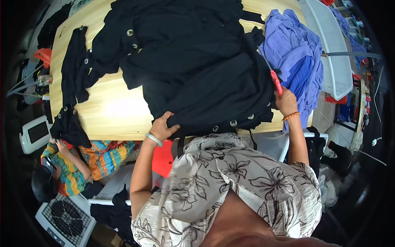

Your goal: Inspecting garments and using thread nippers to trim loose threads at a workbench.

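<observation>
A large black garment (193,74) with round buttons along its edges lies spread over the wooden table in front of me. My left hand (161,126) rests on its near edge, thumb and index finger apart on the cloth. My right hand (286,101), closed, holds a red-handled tool (276,82) at the garment's right side. A thin metal part points up and left from the handle; its exact kind is unclear. Just beyond that hand lies a heap of purple cloth (292,41).
More black buttoned pieces (74,66) lie along the left of the wooden table (113,107). Another person (82,164) in a colourful patterned garment sits at the table's near left corner. A pale plastic bin (335,61) stands at the right, a box fan (68,220) at lower left.
</observation>
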